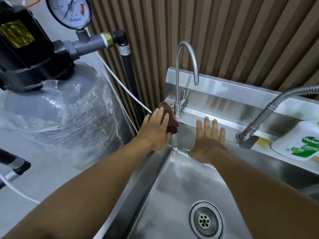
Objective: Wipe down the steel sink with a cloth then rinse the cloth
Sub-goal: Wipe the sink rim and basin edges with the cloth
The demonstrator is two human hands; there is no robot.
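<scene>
The fingers [160, 114] of the left hand [156, 130] lie nearly straight and flat on a dark brown cloth [170, 118], pressing it down onto the back left corner of the steel sink [172, 195]'s rim, just beside the base of the gooseneck tap [179, 109]. They are not curled round the cloth; they pin it rather than grip it. The right hand [208, 144] is bare, its fingers [207, 125] spread wide and resting palm-down against the back wall of the basin, below the ledge; it holds nothing.

The risks follow from that flat press. With no real grip, the cloth could slide out from under the palm on the wet steel and drop off the outer edge toward the plastic-wrapped tank [57, 107] at the left. Working tight against the tap base, the knuckles could knock its small lever. The braced right hand could slip on the slick wall, since the basin looks wet around the drain [205, 220]. A wider sweep along the ledge might nudge the flexible sprayer hose [269, 109] or the white Dettol bottle [296, 140] at the right.

By my reading the wiping is under way at the rim, with the basin and the rinse left to do.
</scene>
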